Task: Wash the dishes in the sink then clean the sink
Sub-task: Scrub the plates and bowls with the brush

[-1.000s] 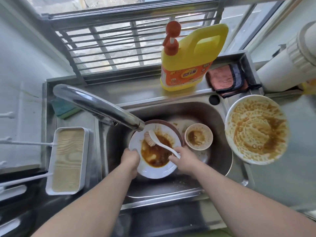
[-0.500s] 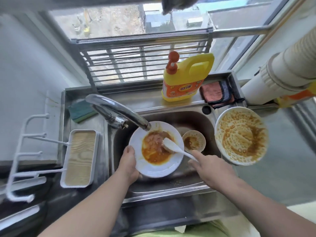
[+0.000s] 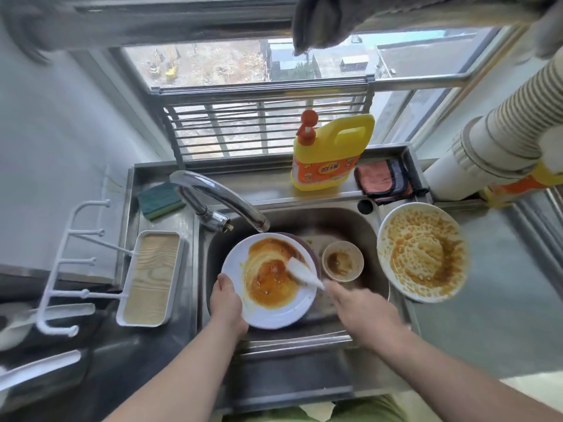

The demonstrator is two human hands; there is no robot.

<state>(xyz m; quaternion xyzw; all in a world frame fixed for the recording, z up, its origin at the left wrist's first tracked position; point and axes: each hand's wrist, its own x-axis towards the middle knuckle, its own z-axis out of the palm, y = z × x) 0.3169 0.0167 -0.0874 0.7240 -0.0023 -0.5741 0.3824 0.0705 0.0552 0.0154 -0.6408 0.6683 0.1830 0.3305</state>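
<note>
A white plate point(image 3: 274, 315) smeared with orange sauce lies over the steel sink point(image 3: 344, 220), just below the tap spout. My left hand point(image 3: 227, 303) grips the plate's near-left rim. My right hand point(image 3: 362, 309) is shut on the handle of a white dish brush point(image 3: 300, 271), whose head rests on the sauce near the plate's right side. A small dirty bowl point(image 3: 342, 264) sits in the sink to the right of the plate. A large sauce-streaked plate point(image 3: 422, 251) rests on the sink's right edge. Another dish lies partly hidden under the white plate.
The chrome tap point(image 3: 219, 196) arches over the sink from the left. A yellow detergent bottle point(image 3: 330, 153), a pink cloth point(image 3: 384, 181) and a green sponge point(image 3: 160, 201) sit on the back ledge. A white tray point(image 3: 150, 278) with a rack stands at the left. White ducting point(image 3: 493, 138) fills the right.
The brush has swept from the plate's upper left across to its right side, spreading the sauce into a wider smear. The camera has pulled back and up.
</note>
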